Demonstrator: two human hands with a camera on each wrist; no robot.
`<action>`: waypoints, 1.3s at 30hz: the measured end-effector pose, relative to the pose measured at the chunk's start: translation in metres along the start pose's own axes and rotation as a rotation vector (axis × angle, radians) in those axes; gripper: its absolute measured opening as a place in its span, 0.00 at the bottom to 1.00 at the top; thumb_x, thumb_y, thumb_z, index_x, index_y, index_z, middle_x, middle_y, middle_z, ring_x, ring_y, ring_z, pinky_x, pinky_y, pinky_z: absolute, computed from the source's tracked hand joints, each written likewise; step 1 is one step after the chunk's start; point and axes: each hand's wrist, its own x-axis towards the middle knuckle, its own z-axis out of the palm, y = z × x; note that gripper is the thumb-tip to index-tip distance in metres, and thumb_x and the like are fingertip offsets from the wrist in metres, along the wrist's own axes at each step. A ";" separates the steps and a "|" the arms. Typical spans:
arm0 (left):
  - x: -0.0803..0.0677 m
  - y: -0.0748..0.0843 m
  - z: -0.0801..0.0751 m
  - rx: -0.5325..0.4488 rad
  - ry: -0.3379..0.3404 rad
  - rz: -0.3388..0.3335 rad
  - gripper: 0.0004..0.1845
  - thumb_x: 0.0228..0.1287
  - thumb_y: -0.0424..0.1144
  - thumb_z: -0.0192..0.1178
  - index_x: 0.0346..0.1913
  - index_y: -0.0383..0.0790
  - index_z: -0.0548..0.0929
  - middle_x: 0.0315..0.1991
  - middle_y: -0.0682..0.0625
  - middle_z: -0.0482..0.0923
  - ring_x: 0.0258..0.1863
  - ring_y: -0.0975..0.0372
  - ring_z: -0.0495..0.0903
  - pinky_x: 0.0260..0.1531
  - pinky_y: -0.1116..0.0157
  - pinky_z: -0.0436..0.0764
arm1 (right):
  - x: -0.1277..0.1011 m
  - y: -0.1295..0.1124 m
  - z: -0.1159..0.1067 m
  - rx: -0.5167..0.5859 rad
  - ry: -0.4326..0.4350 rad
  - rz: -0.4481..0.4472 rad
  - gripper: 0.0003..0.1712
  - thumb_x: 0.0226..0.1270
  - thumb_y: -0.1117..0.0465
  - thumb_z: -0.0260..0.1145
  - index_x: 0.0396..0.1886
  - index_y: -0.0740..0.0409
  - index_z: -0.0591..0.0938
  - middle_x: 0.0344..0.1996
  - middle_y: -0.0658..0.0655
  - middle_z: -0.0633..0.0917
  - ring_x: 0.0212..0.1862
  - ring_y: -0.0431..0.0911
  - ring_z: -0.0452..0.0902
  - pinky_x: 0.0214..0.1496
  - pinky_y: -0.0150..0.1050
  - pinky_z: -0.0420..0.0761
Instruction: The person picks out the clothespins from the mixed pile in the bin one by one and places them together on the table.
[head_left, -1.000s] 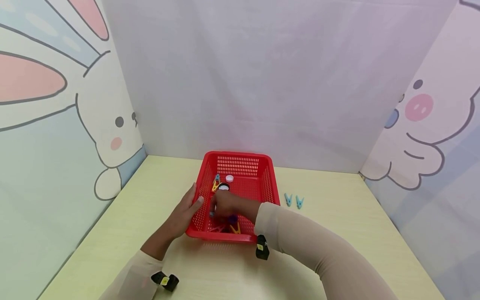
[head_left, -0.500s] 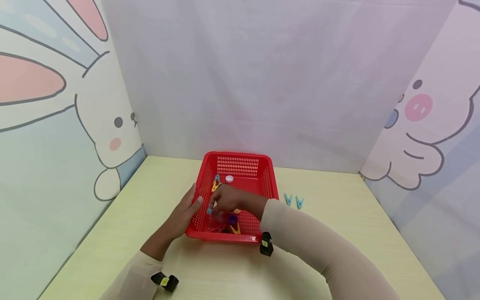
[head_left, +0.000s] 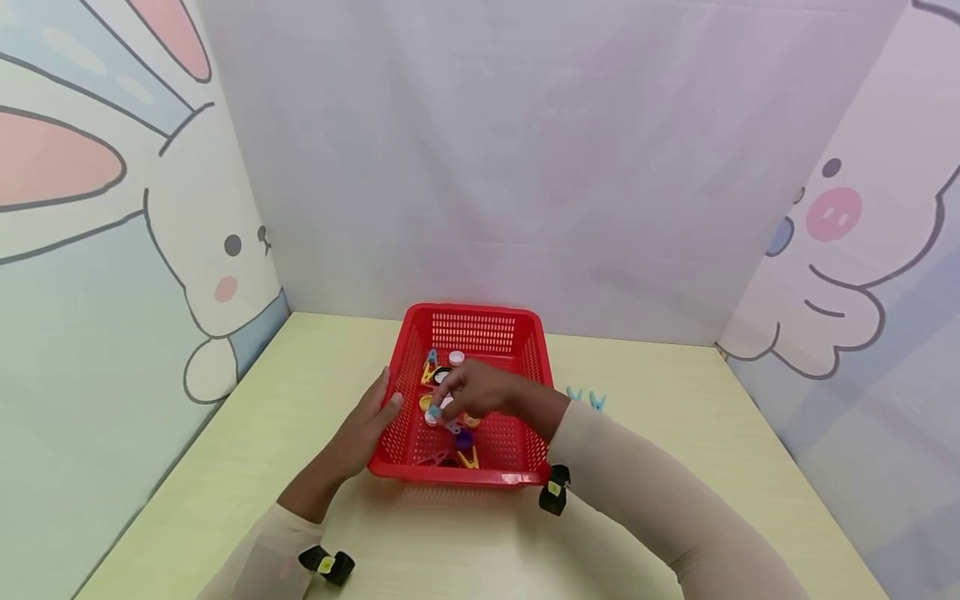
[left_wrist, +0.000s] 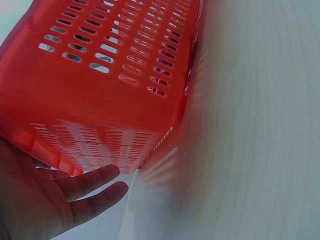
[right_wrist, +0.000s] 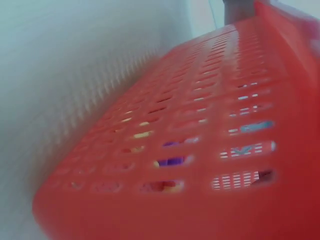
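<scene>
A red basket point(head_left: 472, 475) stands on the table, with several small clothespins and bottle caps inside. My left hand point(head_left: 363, 429) holds its left rim, thumb over the edge; in the left wrist view two straight fingers point(left_wrist: 100, 200) show outside the wall. My right hand point(head_left: 476, 390) is over the inside of the basket and pinches a light blue clothespin point(head_left: 435, 412) between thumb and fingertips. Below it lie a pink clothespin point(head_left: 452, 427), a purple cap point(head_left: 464, 439) and a yellow clothespin point(head_left: 468, 457). The right wrist view looks through the slotted basket wall point(right_wrist: 165, 115), which hides most of the hand.
Two light blue clothespins point(head_left: 585, 397) lie on the table point(head_left: 675, 433) right of the basket. A white cap point(head_left: 457, 358), a black-rimmed cap point(head_left: 442, 377) and a yellow clothespin point(head_left: 427, 373) are in the basket's far left part. Printed walls point(head_left: 480, 167) enclose the table.
My right hand has drawn back to the right and up with the light blue clothespin, uncovering caps and a pink clothespin below. My left hand stays at the rim.
</scene>
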 end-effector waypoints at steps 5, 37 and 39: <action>-0.001 0.001 0.001 -0.002 0.006 -0.018 0.47 0.85 0.58 0.52 0.91 0.52 0.38 0.80 0.35 0.63 0.67 0.38 0.82 0.54 0.50 0.93 | -0.014 -0.005 -0.008 0.037 0.012 -0.009 0.14 0.65 0.60 0.82 0.50 0.56 0.95 0.40 0.54 0.90 0.34 0.43 0.76 0.32 0.31 0.83; 0.003 -0.004 0.002 -0.027 -0.001 -0.008 0.47 0.83 0.59 0.54 0.91 0.55 0.40 0.77 0.34 0.68 0.64 0.38 0.83 0.53 0.48 0.93 | -0.097 0.040 -0.096 0.260 0.061 -0.246 0.12 0.80 0.68 0.67 0.52 0.52 0.92 0.26 0.47 0.87 0.18 0.38 0.56 0.22 0.33 0.64; 0.003 -0.004 0.002 -0.027 0.000 -0.011 0.47 0.83 0.59 0.55 0.91 0.56 0.40 0.77 0.34 0.67 0.65 0.38 0.83 0.53 0.48 0.93 | -0.102 0.046 -0.101 0.268 0.055 -0.253 0.13 0.80 0.68 0.66 0.53 0.51 0.92 0.27 0.48 0.87 0.18 0.38 0.56 0.22 0.33 0.63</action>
